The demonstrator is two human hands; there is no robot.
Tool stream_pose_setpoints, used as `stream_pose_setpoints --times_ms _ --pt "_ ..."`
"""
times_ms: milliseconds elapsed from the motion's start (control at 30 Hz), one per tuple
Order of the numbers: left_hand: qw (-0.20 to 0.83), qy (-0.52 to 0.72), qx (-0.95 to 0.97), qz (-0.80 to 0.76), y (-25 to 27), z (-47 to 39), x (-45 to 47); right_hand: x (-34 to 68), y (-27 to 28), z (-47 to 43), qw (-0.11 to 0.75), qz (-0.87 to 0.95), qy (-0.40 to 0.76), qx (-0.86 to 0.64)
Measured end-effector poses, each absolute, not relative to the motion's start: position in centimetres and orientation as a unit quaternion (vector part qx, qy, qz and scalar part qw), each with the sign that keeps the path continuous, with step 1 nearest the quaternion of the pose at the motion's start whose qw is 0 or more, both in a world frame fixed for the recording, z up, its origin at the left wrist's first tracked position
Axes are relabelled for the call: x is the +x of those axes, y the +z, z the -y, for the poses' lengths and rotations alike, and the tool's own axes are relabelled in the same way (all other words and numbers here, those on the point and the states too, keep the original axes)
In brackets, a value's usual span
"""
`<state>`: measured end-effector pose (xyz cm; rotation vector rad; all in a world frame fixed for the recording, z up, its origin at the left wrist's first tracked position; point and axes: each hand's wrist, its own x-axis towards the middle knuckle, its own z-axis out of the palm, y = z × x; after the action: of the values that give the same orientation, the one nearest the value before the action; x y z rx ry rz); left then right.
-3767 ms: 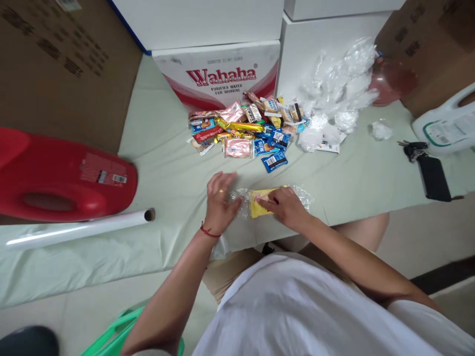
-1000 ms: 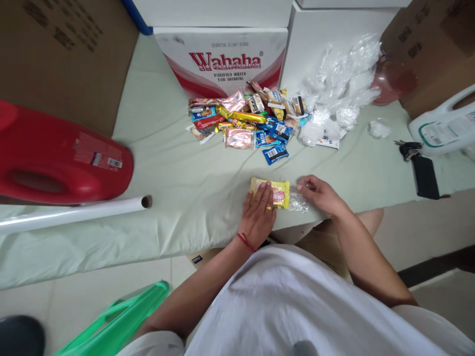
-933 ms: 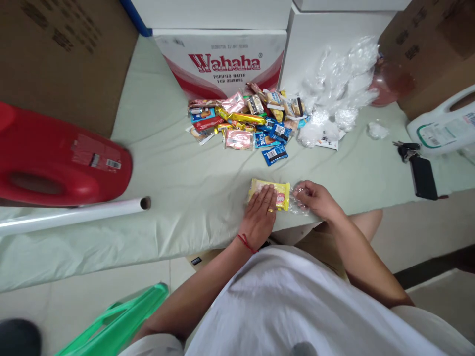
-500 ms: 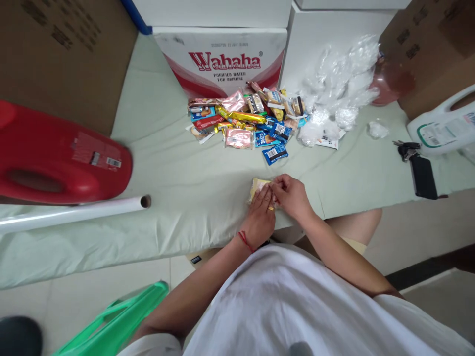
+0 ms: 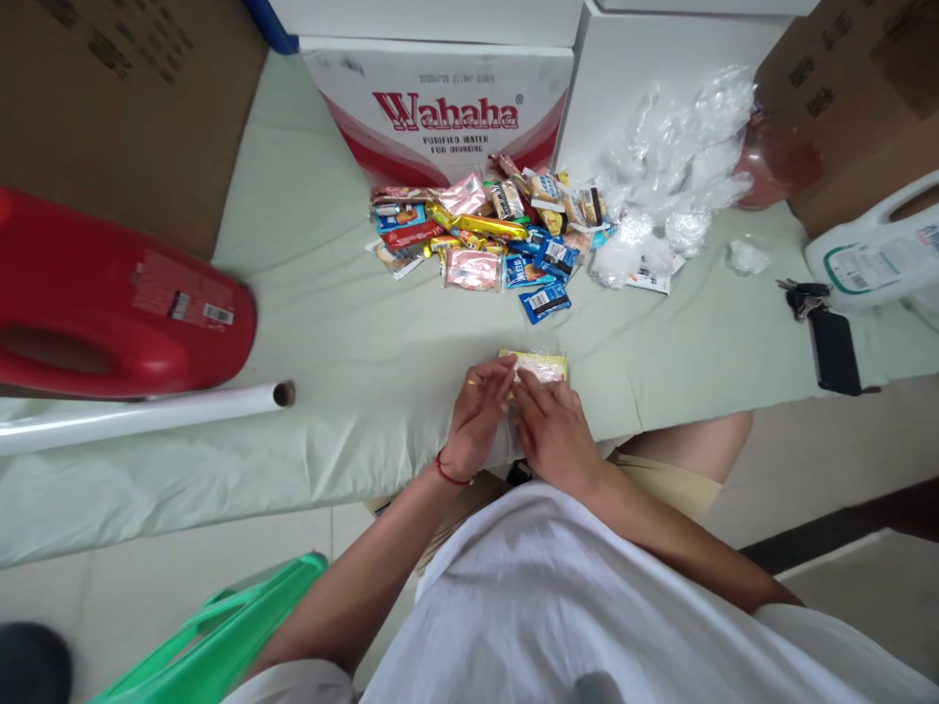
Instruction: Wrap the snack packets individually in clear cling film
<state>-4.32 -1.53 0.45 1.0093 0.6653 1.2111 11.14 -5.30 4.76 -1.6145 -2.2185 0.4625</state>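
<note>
On the near edge of the cloth-covered table lies a small flat packet [image 5: 547, 369], yellow at its edges and covered in crinkled clear plastic. My right hand [image 5: 556, 427] rests on its near side with fingers stretched out and pressing down. At the packet's left end, my left hand [image 5: 473, 411] has its thumb and fingers pinched together, apparently on the plastic; the exact grip is small and partly hidden. Beyond the hands is a heap of wrapped snacks [image 5: 473, 269] in pink, gold, blue and red wrappers, with one blue snack packet [image 5: 547, 302] nearest me.
Clear plastic bags [image 5: 660, 166] are bunched at the back right, before white boxes. A Wahaha carton [image 5: 447, 108] stands behind the snacks. To the left are a red jug [image 5: 132, 293] and a film roll [image 5: 161, 411]. Keys, a black phone [image 5: 834, 352] and a white jug [image 5: 876, 249] lie right.
My left hand has come off the packet's top and moved left to its left end, fingers now pinched. My right hand has gone from pinching the right end to lying flat on the packet.
</note>
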Motion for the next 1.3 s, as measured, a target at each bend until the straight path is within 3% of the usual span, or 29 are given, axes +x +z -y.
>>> stream_pose_setpoints --times_ms 67,167,300,433,533,633,700,800,1100,1200,1300 --pt "0.627 0.520 0.479 -0.328 1.3 0.8 -4.9 10.9 4.1 6.1 0.158 0.799 0.119 -0.568" --pt "0.498 0.482 0.646 -0.320 2.6 -0.6 -5.4 11.3 3.1 6.4 0.152 0.821 0.077 -0.544" --pt "0.363 0.298 0.842 -0.264 3.0 -2.9 -4.9 12.2 2.3 6.2 0.143 0.839 0.076 -0.519" --pt "0.334 0.181 0.878 -0.292 2.0 -4.9 -4.5 13.3 2.2 6.7 0.118 0.871 0.128 -0.460" --pt "0.306 0.191 0.885 -0.296 1.0 -5.7 -4.7 14.9 2.6 7.6 0.118 0.884 0.205 -0.404" --pt "0.286 0.212 0.890 -0.284 0.2 -5.9 -4.9 17.0 3.9 7.8 0.176 0.846 0.315 -0.393" --pt "0.284 0.222 0.892 -0.274 -0.3 -5.9 -4.8 18.3 5.0 7.2 0.252 0.782 0.344 -0.455" --pt "0.293 0.238 0.885 -0.272 -0.9 -5.8 -4.7 19.5 5.8 4.8 0.319 0.722 0.278 -0.547" --pt "0.338 0.264 0.850 -0.306 -1.9 -5.5 -4.7 18.2 1.6 -0.4 0.203 0.866 0.198 -0.413" --pt "0.394 0.255 0.828 -0.307 -0.7 -5.9 -5.2 18.1 2.4 0.3 0.216 0.851 0.215 -0.427" --pt "0.528 0.261 0.760 -0.275 1.1 -6.4 -6.3 18.2 3.9 1.4 0.277 0.783 0.315 -0.459"
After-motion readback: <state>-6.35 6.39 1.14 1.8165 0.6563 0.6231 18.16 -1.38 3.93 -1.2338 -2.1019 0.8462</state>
